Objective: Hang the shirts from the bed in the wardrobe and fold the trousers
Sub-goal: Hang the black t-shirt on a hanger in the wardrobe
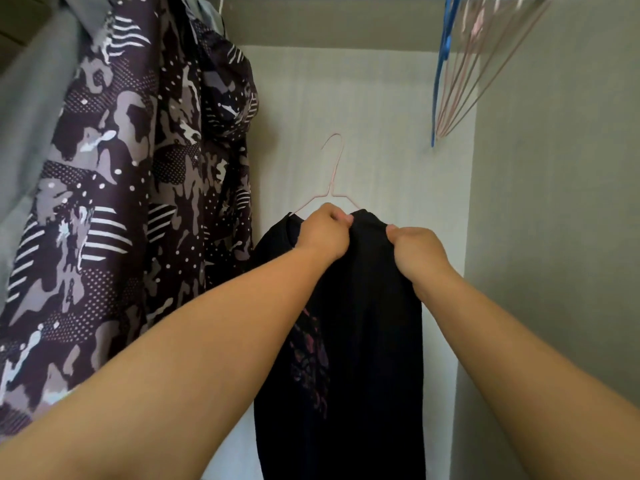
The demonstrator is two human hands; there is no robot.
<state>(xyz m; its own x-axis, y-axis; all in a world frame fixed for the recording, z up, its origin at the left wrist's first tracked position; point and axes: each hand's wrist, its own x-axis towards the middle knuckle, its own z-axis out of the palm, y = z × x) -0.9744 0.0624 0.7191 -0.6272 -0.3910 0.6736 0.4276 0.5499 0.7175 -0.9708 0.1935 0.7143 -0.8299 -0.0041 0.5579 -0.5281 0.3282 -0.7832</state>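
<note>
- Wardrobe interior with a pale back wall [381, 116], seen from head height along two bare forearms.
- Left hand [325, 230]: fingers curled tight, pinching the neck edge of the black shirt [374, 341] where the hanger wire goes in.
- Right hand [417, 252]: fingers curled, clutching a bunch of the same shirt's shoulder fabric. The two hands are near each other but apart.
- Black shirt: hangs straight down from both grips in front of the back wall, not yet on the rail.
- Pink wire hanger [333, 174]: its hook stands free above the hands; its right arm is hidden by cloth.
- Step in hand, as judged: seating the shirt on the hanger. It is best done by drawing the bunched shoulder over the wire end until the neck centres under the hook, then lifting by the hook.
- Beyond: a patterned shirt [121, 202] hangs at left and spare hangers [460, 81] at upper right.
</note>
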